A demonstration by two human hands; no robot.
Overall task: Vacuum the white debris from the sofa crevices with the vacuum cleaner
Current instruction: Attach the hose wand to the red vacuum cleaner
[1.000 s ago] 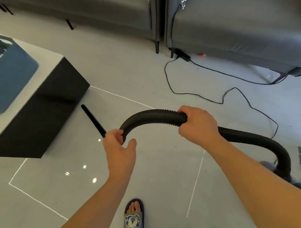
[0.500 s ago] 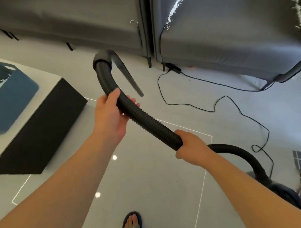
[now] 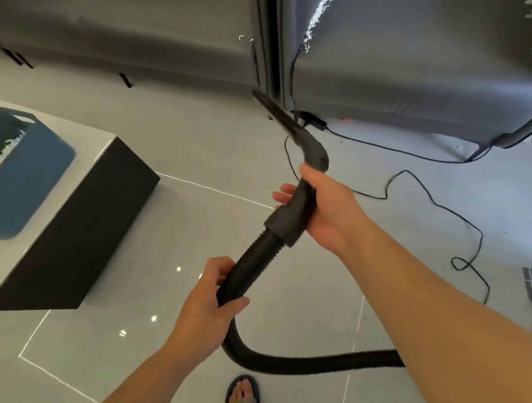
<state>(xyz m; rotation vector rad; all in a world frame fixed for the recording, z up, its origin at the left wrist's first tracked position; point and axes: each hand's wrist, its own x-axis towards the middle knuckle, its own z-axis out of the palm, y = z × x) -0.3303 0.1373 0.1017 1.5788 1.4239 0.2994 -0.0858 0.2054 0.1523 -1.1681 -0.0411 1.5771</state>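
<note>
The right hand point(image 3: 328, 211) wraps its fingers round the vacuum's hard black handle point(image 3: 292, 218), and the left hand point(image 3: 208, 309) curls round the bumpy hose point(image 3: 248, 262) lower down. The thin nozzle point(image 3: 273, 112) runs long and straight, up and away to the left, with its tip low by the gap between the sofa parts point(image 3: 405, 76). A good next move, I think, is to lift the tip slowly up to the white debris point(image 3: 315, 18) in the crack and keep both hands tight.

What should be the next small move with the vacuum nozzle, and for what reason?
Probably lift the long black crevice nozzle up towards the white debris along the seam of the grey fabric sofa. The right hand grips the black plastic handle and the left hand holds the black ribbed hose, but the nozzle tip is low, near the sofa's base, below the debris.
</note>
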